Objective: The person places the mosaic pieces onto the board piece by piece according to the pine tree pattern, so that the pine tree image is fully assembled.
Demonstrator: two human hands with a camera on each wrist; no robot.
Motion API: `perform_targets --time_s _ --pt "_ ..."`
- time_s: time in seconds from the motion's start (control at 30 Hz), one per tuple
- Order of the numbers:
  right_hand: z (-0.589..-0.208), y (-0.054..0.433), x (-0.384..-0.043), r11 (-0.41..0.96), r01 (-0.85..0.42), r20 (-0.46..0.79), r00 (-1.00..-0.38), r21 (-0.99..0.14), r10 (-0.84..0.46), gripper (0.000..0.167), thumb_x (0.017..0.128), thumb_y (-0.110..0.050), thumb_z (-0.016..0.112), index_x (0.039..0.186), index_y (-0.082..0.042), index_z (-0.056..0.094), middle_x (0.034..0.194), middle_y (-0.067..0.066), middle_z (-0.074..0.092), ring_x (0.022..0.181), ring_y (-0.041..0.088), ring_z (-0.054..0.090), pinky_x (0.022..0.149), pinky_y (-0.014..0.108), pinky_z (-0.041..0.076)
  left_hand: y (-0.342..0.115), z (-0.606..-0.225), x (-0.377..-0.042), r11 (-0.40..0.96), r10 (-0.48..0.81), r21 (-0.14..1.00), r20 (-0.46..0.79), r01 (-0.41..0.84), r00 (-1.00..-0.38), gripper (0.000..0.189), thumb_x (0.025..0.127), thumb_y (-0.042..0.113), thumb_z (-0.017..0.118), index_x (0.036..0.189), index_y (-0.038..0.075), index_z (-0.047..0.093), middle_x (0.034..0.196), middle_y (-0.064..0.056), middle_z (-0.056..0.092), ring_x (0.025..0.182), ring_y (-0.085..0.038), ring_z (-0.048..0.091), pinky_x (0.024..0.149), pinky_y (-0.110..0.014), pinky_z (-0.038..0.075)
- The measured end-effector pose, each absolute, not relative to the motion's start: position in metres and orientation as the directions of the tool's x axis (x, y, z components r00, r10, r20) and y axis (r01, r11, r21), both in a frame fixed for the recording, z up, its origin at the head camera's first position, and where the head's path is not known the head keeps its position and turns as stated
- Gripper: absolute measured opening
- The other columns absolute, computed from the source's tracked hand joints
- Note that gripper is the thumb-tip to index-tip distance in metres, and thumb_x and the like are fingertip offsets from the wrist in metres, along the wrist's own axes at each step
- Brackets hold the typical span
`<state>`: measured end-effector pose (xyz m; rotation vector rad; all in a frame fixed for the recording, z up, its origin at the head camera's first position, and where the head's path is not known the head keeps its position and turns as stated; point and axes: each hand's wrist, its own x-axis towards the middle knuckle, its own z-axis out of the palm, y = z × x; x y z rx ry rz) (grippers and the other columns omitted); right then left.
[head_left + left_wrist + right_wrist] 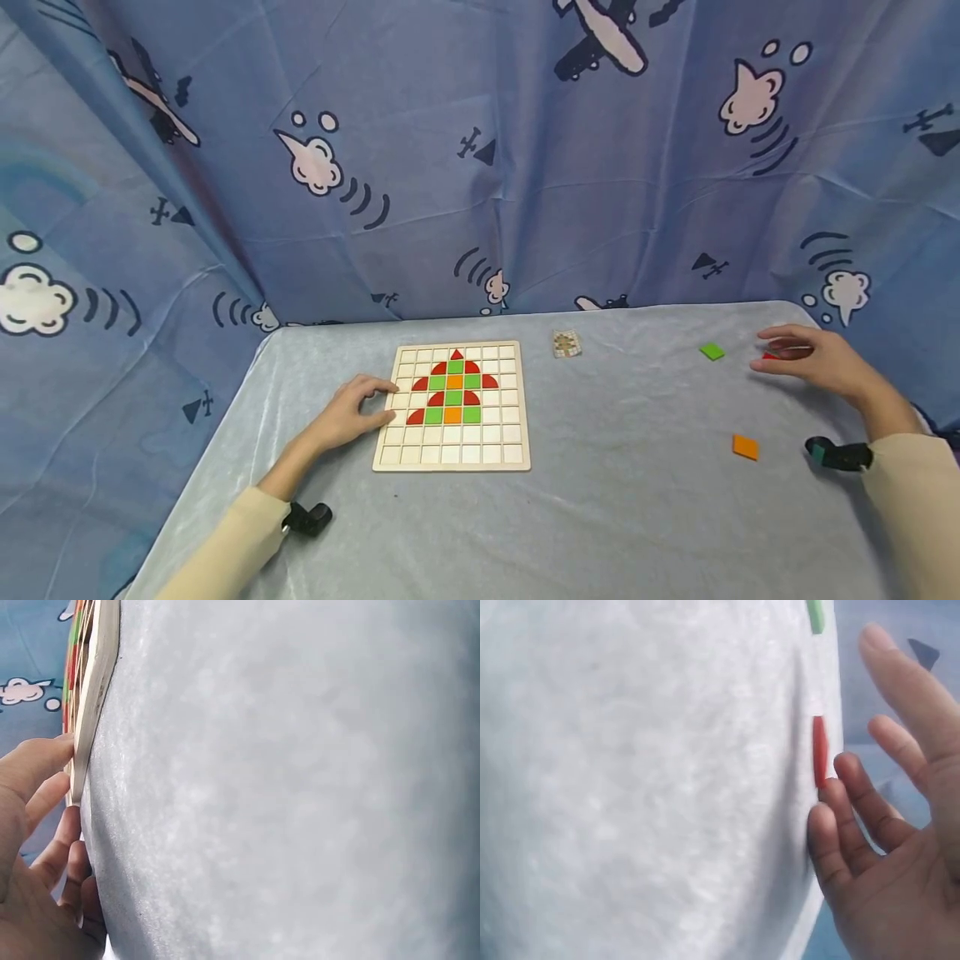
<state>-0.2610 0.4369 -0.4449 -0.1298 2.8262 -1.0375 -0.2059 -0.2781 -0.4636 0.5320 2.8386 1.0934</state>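
My left hand (356, 411) rests at the left edge of a pale wooden grid board (450, 457), thumb and fingertips touching its side. In the left wrist view the board's edge (97, 697) stands beside the thumb. Red, green and orange pieces (454, 382) form a tree-like figure on the grid. Over at the far right, my right hand (825, 362) hovers with its fingers loosely bent above a red piece (820, 750) lying on the cloth. Its fingertips are close to that piece but do not grip it; the hand partly hides it in the head view.
A green square tile (712, 351) lies left of the right hand, and an orange square tile (746, 447) lies nearer the front. A small patterned card (567, 343) sits behind the board's right side. A blue printed curtain (420, 167) hangs behind the grey cloth-covered table (600, 517).
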Motion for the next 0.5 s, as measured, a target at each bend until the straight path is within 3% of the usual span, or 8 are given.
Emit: perform_targets --time_s 0.13,0.27,0.5 --pt "-0.453 0.441 -0.265 0.773 -0.043 -0.059 -0.993 -0.632 -0.103 0.074 0.089 -0.043 0.08 0.138 0.004 0.054 0.13 0.035 0.054 0.107 0.031 0.057 0.082 0.041 0.049 -0.279 -0.464 -0.206 0.684 0.34 0.663 0.079 0.304 -0.937 0.037 0.092 0.017 0.079 0.126 0.011 0.068 0.127 -0.011 0.059 0.115 -0.033 0.053 0.098 -0.053 0.04" --pt "-0.461 0.444 -0.268 0.79 -0.048 -0.024 -0.997 -0.611 -0.079 0.068 0.085 -0.043 0.084 0.129 0.005 0.063 0.119 0.026 0.063 0.086 0.008 0.054 0.067 0.024 0.045 -0.279 -0.465 -0.206 0.68 0.344 0.664 0.084 0.31 -0.935 0.037 0.092 0.018 0.079 0.127 0.011 0.068 0.127 -0.011 0.059 0.114 -0.033 0.053 0.097 -0.054 0.04" --pt "-0.464 0.447 -0.27 0.799 -0.035 -0.008 -0.999 -0.6 -0.05 0.054 0.085 -0.036 0.085 0.116 0.007 0.071 0.091 0.005 0.068 0.077 0.01 0.057 0.063 0.021 0.044 -0.28 -0.467 -0.207 0.686 0.34 0.658 0.087 0.31 -0.936 0.037 0.091 0.018 0.079 0.126 0.011 0.068 0.126 -0.01 0.059 0.113 -0.032 0.053 0.097 -0.053 0.04"
